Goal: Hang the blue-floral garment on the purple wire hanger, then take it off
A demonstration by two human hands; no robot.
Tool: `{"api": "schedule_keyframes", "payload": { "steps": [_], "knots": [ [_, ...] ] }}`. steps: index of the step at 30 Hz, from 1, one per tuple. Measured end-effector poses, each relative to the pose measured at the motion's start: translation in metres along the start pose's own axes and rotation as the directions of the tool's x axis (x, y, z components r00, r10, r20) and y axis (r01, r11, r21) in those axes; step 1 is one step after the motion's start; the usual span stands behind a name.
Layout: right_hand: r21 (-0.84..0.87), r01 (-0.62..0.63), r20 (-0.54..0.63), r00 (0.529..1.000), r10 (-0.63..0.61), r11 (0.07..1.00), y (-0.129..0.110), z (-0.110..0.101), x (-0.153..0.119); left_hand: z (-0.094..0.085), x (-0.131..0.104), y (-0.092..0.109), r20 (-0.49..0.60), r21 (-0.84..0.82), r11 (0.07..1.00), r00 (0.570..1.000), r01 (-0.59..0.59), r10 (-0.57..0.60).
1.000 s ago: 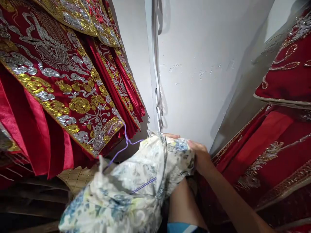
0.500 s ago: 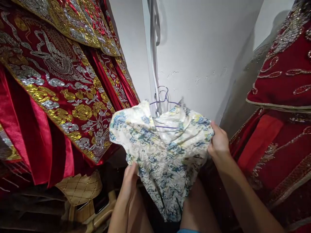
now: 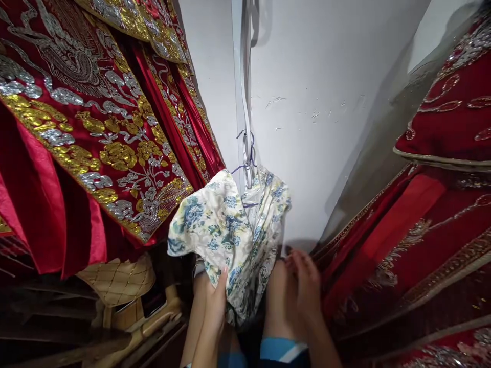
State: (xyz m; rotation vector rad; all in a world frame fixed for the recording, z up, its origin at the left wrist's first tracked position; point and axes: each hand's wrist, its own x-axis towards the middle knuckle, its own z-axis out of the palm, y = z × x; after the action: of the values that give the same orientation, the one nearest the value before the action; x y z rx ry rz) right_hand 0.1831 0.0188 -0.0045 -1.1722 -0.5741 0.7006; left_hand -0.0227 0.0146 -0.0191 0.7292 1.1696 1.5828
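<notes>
Having released the floral garment [image 3: 218,217], the right hand [image 3: 306,276] is hovering beside the right leg [image 3: 280,296], any contents remaining unclear. The left hand [image 3: 217,299] alone is gripping the garment's side, so the opposite side is drooping below the purple hanger [image 3: 241,167].

I count my two hands [image 3: 218,301] [image 3: 307,281], one floral garment [image 3: 215,220], one purple hanger [image 3: 238,167], two legs [image 3: 280,301] and one wooden chair [image 3: 164,311].

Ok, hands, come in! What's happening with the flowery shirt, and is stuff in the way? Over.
Left hand holding shirt. Right hand apart from it. Shirt on purple hanger. Red clothes both sides, none covering it.
</notes>
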Motion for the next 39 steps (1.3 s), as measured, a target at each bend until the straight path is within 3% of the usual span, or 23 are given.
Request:
{"api": "schedule_keyframes", "payload": {
  "steps": [2, 4, 9, 11, 14, 15, 17, 18, 20, 22, 24, 27, 32, 34, 38, 39],
  "knots": [
    [-0.077, -0.139, 0.291, 0.944, 0.156, 0.987, 0.01, 0.012, -0.021, 0.003, -0.007, 0.002, 0.044, 0.015, 0.999, 0.998, 0.048, -0.048],
    [-0.133, -0.145, 0.47, 0.862, 0.191, 0.98, 0.01, 0.028, -0.03, 0.005, -0.015, 0.002, 0.112, -0.001, 0.993, 0.987, 0.116, -0.116],
    [-0.095, -0.026, 0.621, 0.78, 0.08, 0.995, -0.008, 0.057, -0.023, 0.002, -0.024, 0.0, 0.164, -0.044, 0.967, 0.957, 0.25, -0.239],
    [-0.099, 0.0, 0.619, 0.783, 0.062, 0.995, -0.011, 0.055, -0.021, -0.002, -0.02, 0.0, 0.116, -0.038, 0.969, 0.964, 0.245, -0.24],
    [-0.14, -0.023, 0.524, 0.846, 0.093, 0.99, -0.01, 0.039, -0.024, -0.009, -0.008, -0.002, -0.138, 0.061, 0.997, 0.989, 0.055, -0.046],
    [-0.151, -0.045, 0.497, 0.86, 0.115, 0.988, -0.01, 0.033, -0.026, -0.011, -0.005, -0.003, -0.243, 0.125, 0.991, 0.968, -0.037, 0.066],
    [-0.172, -0.075, 0.49, 0.859, 0.152, 0.982, -0.011, 0.025, -0.029, -0.011, -0.003, -0.007, -0.356, 0.297, 0.927, 0.875, -0.227, 0.329],
    [-0.19, -0.079, 0.511, 0.843, 0.167, 0.979, -0.013, 0.022, -0.031, -0.009, -0.005, -0.009, -0.335, 0.38, 0.871, 0.831, -0.313, 0.444],
    [-0.23, -0.069, 0.566, 0.802, 0.191, 0.971, -0.018, 0.021, -0.035, 0.0, -0.013, -0.014, -0.12, 0.476, 0.752, 0.814, -0.456, 0.569],
    [-0.246, -0.037, 0.613, 0.768, 0.185, 0.969, -0.024, 0.023, -0.039, 0.015, -0.021, -0.017, 0.161, 0.466, 0.704, 0.834, -0.536, 0.528],
    [-0.246, -0.005, 0.659, 0.732, 0.171, 0.969, -0.03, 0.025, -0.043, 0.028, -0.025, -0.019, 0.312, 0.409, 0.732, 0.837, -0.545, 0.448],
    [-0.246, -0.009, 0.695, 0.696, 0.182, 0.969, -0.036, 0.027, -0.044, 0.04, -0.023, -0.016, 0.347, 0.371, 0.749, 0.83, -0.549, 0.437],
    [-0.121, -0.12, 0.573, 0.802, 0.168, 0.985, -0.059, 0.048, -0.012, 0.042, -0.018, -0.005, 0.51, 0.349, 0.75, 0.785, -0.562, 0.351],
    [-0.041, -0.165, 0.559, 0.814, 0.159, 0.986, -0.079, 0.066, 0.011, 0.041, -0.016, -0.001, 0.54, 0.35, 0.768, 0.785, -0.536, 0.302],
    [0.135, -0.304, 0.725, 0.679, 0.115, 0.943, -0.132, 0.107, 0.054, 0.038, -0.011, 0.004, 0.551, 0.373, 0.777, 0.795, -0.507, 0.254],
    [0.178, -0.355, 0.74, 0.664, 0.113, 0.918, -0.144, 0.115, 0.06, 0.037, -0.009, 0.003, 0.555, 0.381, 0.78, 0.797, -0.497, 0.237]
  ]
}}
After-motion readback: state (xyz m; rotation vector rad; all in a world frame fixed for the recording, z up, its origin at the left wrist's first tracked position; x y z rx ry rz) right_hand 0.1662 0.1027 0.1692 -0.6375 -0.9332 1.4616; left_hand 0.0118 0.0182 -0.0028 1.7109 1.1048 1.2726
